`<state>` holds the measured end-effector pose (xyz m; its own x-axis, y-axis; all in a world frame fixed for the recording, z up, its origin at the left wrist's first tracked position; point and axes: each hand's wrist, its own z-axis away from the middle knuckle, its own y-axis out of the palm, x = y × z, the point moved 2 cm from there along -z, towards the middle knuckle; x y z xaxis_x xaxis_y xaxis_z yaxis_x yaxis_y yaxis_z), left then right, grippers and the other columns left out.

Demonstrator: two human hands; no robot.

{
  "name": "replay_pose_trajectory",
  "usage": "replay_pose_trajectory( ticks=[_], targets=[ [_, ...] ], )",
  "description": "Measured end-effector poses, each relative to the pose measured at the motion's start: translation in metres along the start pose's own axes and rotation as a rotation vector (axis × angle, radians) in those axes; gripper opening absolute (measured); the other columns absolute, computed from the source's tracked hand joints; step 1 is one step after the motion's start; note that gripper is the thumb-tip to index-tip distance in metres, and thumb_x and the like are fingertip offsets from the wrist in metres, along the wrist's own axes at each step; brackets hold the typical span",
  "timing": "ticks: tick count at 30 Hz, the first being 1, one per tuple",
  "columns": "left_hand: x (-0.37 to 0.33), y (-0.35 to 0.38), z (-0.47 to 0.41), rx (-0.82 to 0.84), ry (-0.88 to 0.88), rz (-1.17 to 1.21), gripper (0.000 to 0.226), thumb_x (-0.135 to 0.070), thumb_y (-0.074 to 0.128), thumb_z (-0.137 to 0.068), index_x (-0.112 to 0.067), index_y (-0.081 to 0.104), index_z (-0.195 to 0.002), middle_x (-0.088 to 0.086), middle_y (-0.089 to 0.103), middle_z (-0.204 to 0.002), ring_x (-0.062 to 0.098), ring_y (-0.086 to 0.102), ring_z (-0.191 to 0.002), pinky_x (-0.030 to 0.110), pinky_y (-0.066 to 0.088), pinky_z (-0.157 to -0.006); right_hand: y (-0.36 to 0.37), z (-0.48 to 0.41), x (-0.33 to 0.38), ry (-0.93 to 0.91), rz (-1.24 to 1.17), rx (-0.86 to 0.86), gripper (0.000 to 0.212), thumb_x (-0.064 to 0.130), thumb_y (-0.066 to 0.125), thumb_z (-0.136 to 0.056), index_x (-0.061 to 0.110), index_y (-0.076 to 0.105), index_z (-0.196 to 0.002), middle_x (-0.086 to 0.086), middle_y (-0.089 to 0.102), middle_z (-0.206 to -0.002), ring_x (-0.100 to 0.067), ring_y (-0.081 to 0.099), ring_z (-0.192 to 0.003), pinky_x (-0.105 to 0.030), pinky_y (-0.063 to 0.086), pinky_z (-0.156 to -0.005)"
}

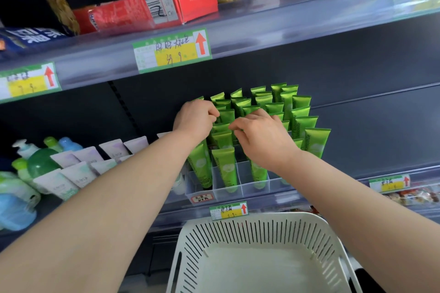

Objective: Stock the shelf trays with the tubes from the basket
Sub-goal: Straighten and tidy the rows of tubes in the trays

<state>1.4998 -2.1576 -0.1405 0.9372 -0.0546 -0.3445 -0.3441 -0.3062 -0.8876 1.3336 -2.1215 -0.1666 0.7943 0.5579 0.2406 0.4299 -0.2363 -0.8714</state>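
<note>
Pinches tops of upright green tubes (300, 126), long axes toward twelve o'clock, with narrow left grip (195, 116) and right grip (263, 139).

2 bare forearms (107, 197); bare L hand (195, 116), R hand (262, 137).
</note>
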Motion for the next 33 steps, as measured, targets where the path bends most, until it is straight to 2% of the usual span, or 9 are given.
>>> replay_pose_trajectory(
  ticks=[4, 8, 12, 15, 19, 26, 30, 33],
  targets=[
    [0.016, -0.018, 0.012, -0.048, 0.003, 0.011, 0.023, -0.011, 0.057, -0.096, -0.025, 0.072, -0.106, -0.004, 0.070, -0.109, 0.015, 0.063, -0.100, 0.027, 0.049, -0.080, 0.005, -0.007, 0.022, -0.037, -0.033, 0.007, 0.031, 0.024, 0.042, -0.098, 0.025, 0.059, -0.123, 0.003, 0.064, -0.117, -0.022, 0.044, -0.117, -0.040, 0.037, -0.085],
    [0.039, -0.025, 0.024, -0.086, 0.014, 0.012, 0.025, -0.013, 0.054, -0.096, -0.025, 0.070, -0.110, -0.004, 0.071, -0.110, 0.019, 0.064, -0.102, 0.036, 0.053, -0.086, 0.015, -0.015, 0.049, -0.117, -0.020, 0.051, 0.034, 0.023, 0.042, -0.096, 0.024, 0.058, -0.125, 0.003, 0.062, -0.120, -0.022, 0.042, -0.119, -0.038, 0.036, -0.085],
    [0.054, -0.032, 0.032, -0.122, -0.018, 0.022, 0.024, -0.015, 0.052, -0.096, -0.023, 0.070, -0.111, -0.002, 0.071, -0.109, 0.021, 0.063, -0.104, 0.038, 0.052, -0.088, 0.025, -0.023, 0.067, -0.190, 0.144, 0.149, 0.036, 0.023, 0.045, -0.094, 0.024, 0.056, -0.128, 0.002, 0.053, -0.125, -0.024, 0.037, -0.116, -0.039, 0.035, -0.087],
    [0.059, -0.035, 0.037, -0.141, -0.032, 0.035, 0.024, -0.015, 0.052, -0.095, -0.022, 0.070, -0.111, 0.000, 0.071, -0.109, 0.023, 0.063, -0.105, 0.039, 0.051, -0.088, 0.030, -0.026, 0.074, -0.179, 0.251, 0.163, 0.031, 0.022, 0.049, -0.093, 0.026, 0.061, -0.121, 0.001, 0.052, -0.121, -0.025, 0.037, -0.112, -0.039, 0.034, -0.085],
    [0.059, -0.033, 0.047, -0.175, -0.030, 0.024, 0.025, -0.018, 0.050, -0.098, -0.019, 0.065, -0.118, 0.004, 0.068, -0.113, 0.024, 0.060, -0.106, 0.039, 0.049, -0.087, 0.030, -0.030, 0.082, -0.149, 0.279, 0.190, 0.022, 0.030, 0.047, -0.097, 0.028, 0.068, -0.103, 0.007, 0.061, -0.106, -0.023, 0.037, -0.107, -0.036, 0.027, -0.078],
    [0.060, -0.033, 0.047, -0.184, -0.055, 0.005, 0.026, -0.018, 0.049, -0.099, -0.019, 0.062, -0.121, 0.004, 0.067, -0.115, 0.023, 0.058, -0.108, 0.037, 0.048, -0.086, 0.027, -0.031, 0.086, -0.134, 0.309, 0.269, 0.021, 0.031, 0.047, -0.098, 0.032, 0.067, -0.104, 0.006, 0.064, -0.097, -0.022, 0.037, -0.106, -0.037, 0.025, -0.079],
    [0.061, -0.031, 0.044, -0.155, -0.050, 0.022, 0.025, -0.016, 0.053, -0.097, -0.020, 0.065, -0.118, 0.003, 0.068, -0.113, 0.023, 0.060, -0.107, 0.040, 0.049, -0.088, 0.025, -0.029, 0.082, -0.120, 0.277, 0.272, 0.031, 0.039, 0.037, -0.100, 0.026, 0.066, -0.102, 0.004, 0.062, -0.099, -0.024, 0.037, -0.106, -0.038, 0.027, -0.079],
    [0.061, -0.028, 0.041, -0.106, -0.032, 0.007, 0.023, -0.016, 0.055, -0.096, -0.022, 0.067, -0.115, 0.002, 0.069, -0.111, 0.022, 0.058, -0.106, 0.039, 0.049, -0.089, 0.018, -0.029, 0.074, -0.076, 0.240, 0.176, 0.024, 0.025, 0.039, -0.099, 0.021, 0.063, -0.101, 0.004, 0.065, -0.101, -0.024, 0.037, -0.103, -0.037, 0.028, -0.076]
  ],
)
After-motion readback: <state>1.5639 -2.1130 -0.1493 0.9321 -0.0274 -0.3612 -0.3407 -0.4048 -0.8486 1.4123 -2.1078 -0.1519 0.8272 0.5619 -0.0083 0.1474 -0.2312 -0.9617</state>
